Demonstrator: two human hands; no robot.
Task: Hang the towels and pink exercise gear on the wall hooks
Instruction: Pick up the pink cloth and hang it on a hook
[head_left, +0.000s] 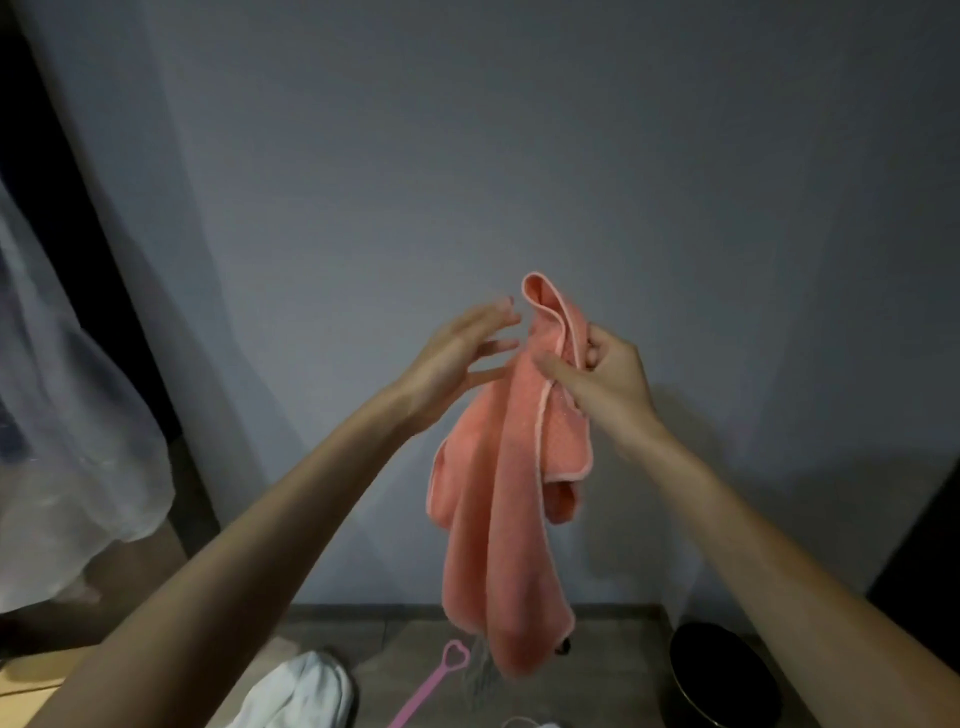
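the right hand (605, 376) pinches the top of a pink towel (511, 467) hanging before the wall (467, 156); the left hand (457, 358) is beside it, fingers spread.

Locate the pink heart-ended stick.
The pink heart-ended stick lies on the floor at bottom centre, between the white cloth and the hanging coral towel.

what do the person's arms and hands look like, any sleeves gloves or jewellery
Both forearms are bare as far as the frame shows: no sleeves, no gloves. The left hand and right hand carry no visible rings, and neither wrist shows a watch or bracelet. The left hand's fingernails look dark, perhaps polished, though blur makes that uncertain.
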